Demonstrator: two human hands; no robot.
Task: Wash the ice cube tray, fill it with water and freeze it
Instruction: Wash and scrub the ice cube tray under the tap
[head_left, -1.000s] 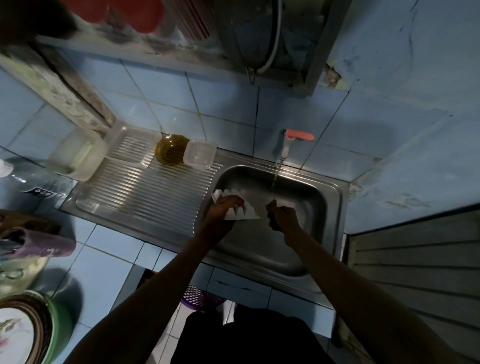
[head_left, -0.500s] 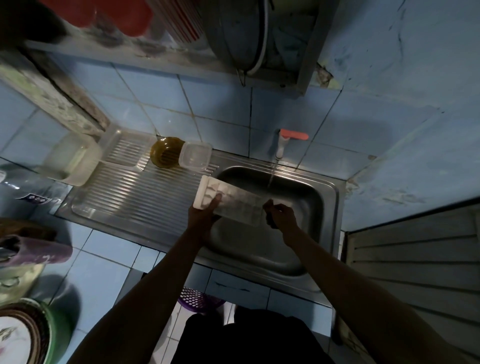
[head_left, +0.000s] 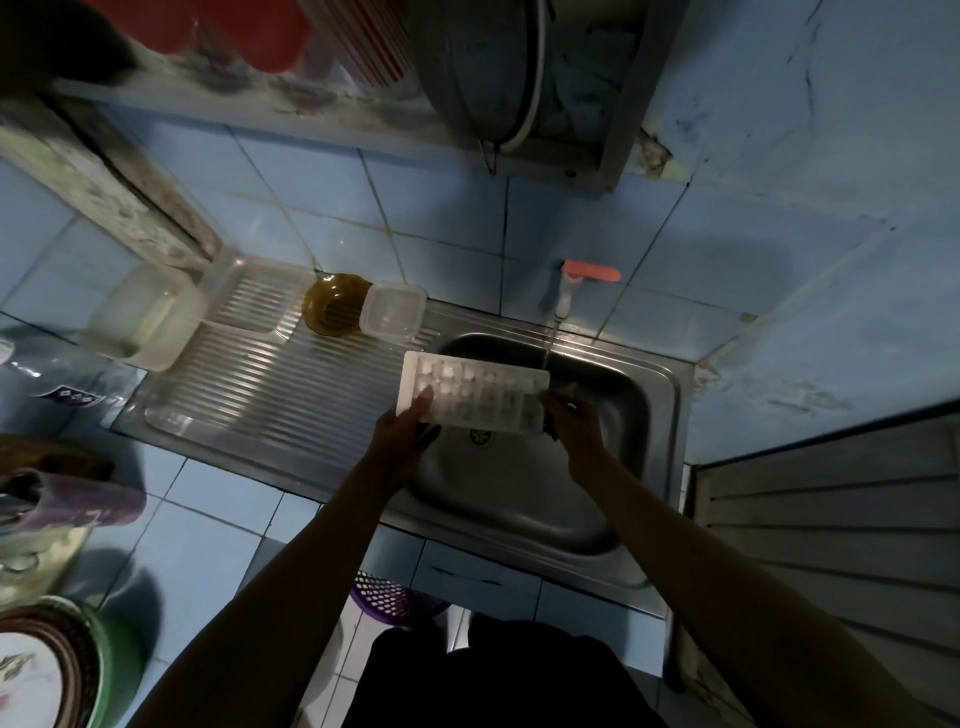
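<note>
A white ice cube tray (head_left: 475, 391) is held flat, cavities up, over the left part of the steel sink (head_left: 660, 415). My left hand (head_left: 402, 434) grips its near-left corner, thumb on top. My right hand (head_left: 574, 431) holds the tray's right end, and something dark shows under its fingers. A thin stream of water falls from the white tap with a red handle (head_left: 569, 286) onto the tray's far-right corner.
On the ribbed drainboard (head_left: 270, 395) stand an amber bowl (head_left: 332, 304), a small clear box (head_left: 392, 312) and larger clear containers (head_left: 145, 317). Cups and a plate crowd the tiled counter at left. A purple basket (head_left: 387, 597) sits below. A shelf hangs overhead.
The tray was turned from tilted on edge to flat with its cavities up and brought under the running water. My right hand went from beside it to holding its right end.
</note>
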